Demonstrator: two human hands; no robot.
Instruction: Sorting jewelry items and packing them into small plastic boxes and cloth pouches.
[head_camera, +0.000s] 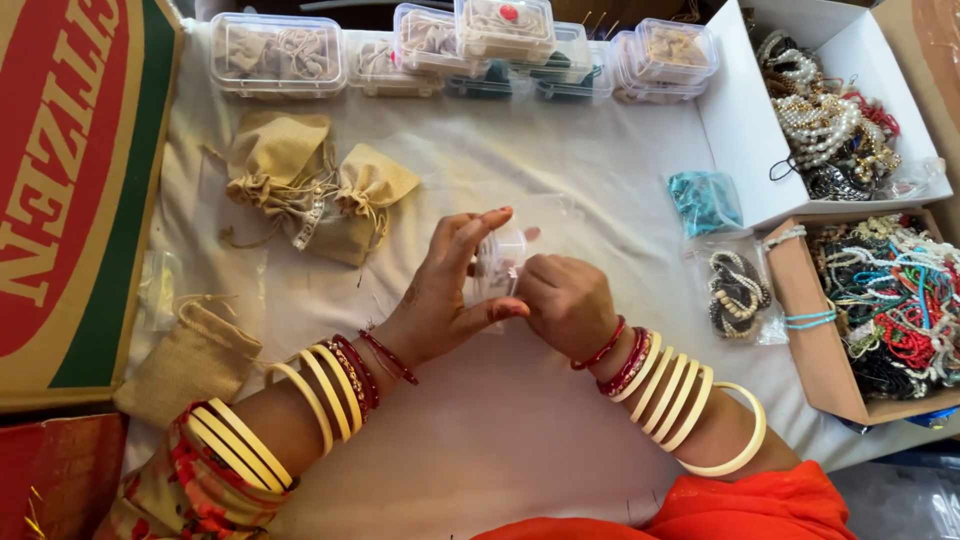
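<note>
Both hands met at mid-cloth (560, 420): the left hand (445, 290) pinched a small clear pouch (497, 262), the right hand (565, 300) was closed at its mouth. Its contents were unclear; several filled boxes (278, 55) already stood behind, jute bags (310, 185) lay beside.

Both hands meet over the white cloth: the left hand (450, 285) and right hand (565, 300) grip a small clear plastic pouch (497, 262), just right of 2 burlap drawstring bags (315, 190).
</note>
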